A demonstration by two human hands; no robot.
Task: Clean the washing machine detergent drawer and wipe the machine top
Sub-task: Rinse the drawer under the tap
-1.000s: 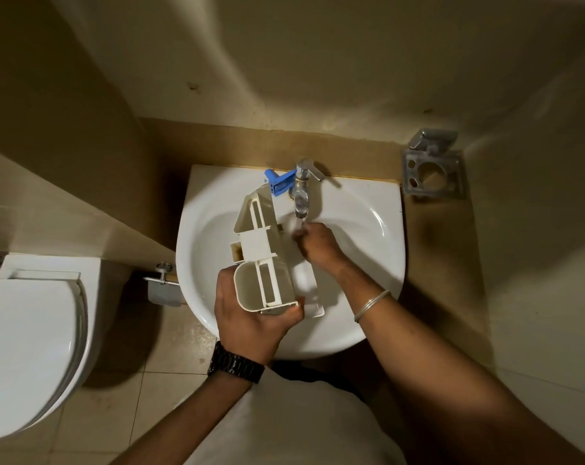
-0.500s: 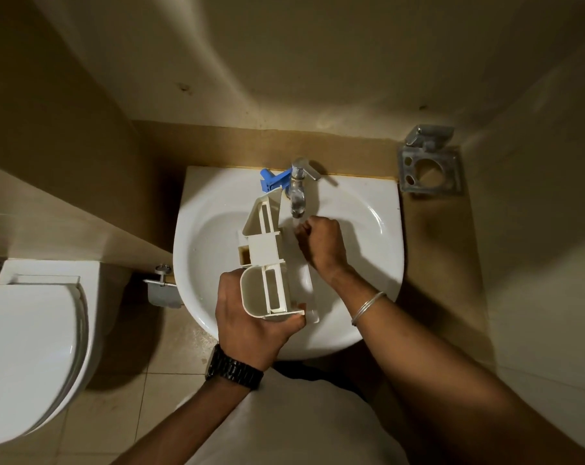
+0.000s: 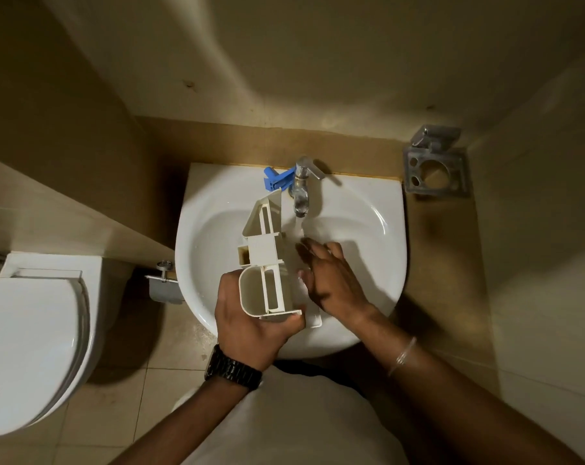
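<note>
- Drawer of cream plastic, the washing machine's detergent tray, is held over the white basin, tipped on its side with its compartments open to view and its far corner reaching up beside the tap.
- The left hand has its grip clamped on the drawer's near, rounded end, fingers behind and thumb across the bottom edge; a black watch sits on that wrist.
- The right hand lies flat against the drawer's right flank, fingers straight and spread, its fingertips just below the stream of water falling from the tap; a thin bangle rings that wrist.
- A blue plastic piece rests on the basin's back rim, just left of the tap and touching or nearly touching the drawer's top corner; which, I cannot tell.
- The basin's right half lies open beyond the right hand.
- Quarters are tight: a toilet with its lid down stands to the left, a metal fitting juts between it and the basin's left edge, and a steel holder is fixed on the wall off the back right corner.
</note>
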